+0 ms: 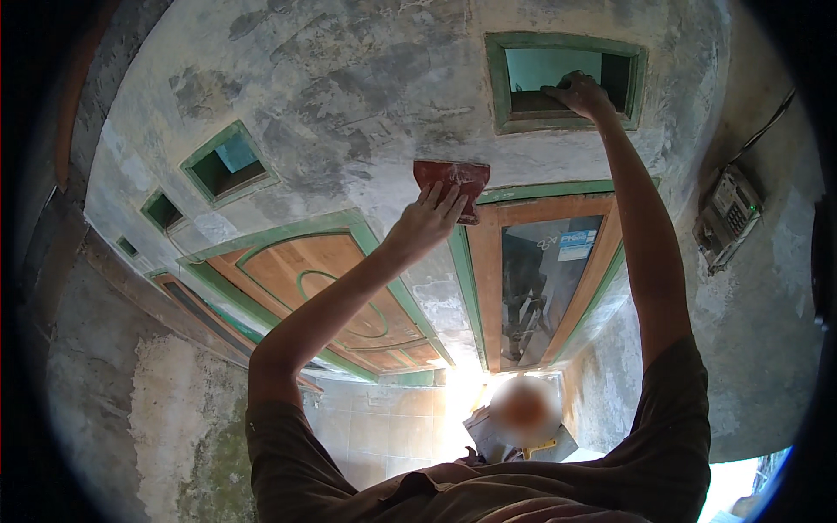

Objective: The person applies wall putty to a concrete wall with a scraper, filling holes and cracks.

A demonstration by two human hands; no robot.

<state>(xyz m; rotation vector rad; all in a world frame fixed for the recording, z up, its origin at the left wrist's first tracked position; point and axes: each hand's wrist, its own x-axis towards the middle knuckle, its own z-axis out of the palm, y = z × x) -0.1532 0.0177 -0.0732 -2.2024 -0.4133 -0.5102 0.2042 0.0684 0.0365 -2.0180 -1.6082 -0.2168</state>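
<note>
Both hands are raised toward a grey, patchily plastered wall (323, 87), the arms bare below short dark sleeves. At the far left, a stretch of masonry carries a pale, flaking patch (161, 383) with greenish staining beside it. Above that, three small square openings with green frames step up in size toward the right, the largest (191, 177) showing a light blue space within. Next comes a wooden door (336, 270) in a green frame, with an oval moulding outlined in green on its face.

Right of the door's upper corner, the left hand (427, 218) grasps a dull red, flat spreader (475, 177), its fingers extended over the tool's face; the thumb is hidden. This spreader is against the plaster, near the upper left corner of a wood-framed glass panel (527, 301) that bears a blue-and-white sticker (576, 245). Above the panel, the right hand (586, 92) reaches into a rectangular green-framed opening (536, 123), its fingers bent at the lower ledge; whether they grip it, I cannot tell. Farthest right, a keypad device (731, 213) with a small green light hangs on the wall, a dark cable (769, 124) running up from it.
</note>
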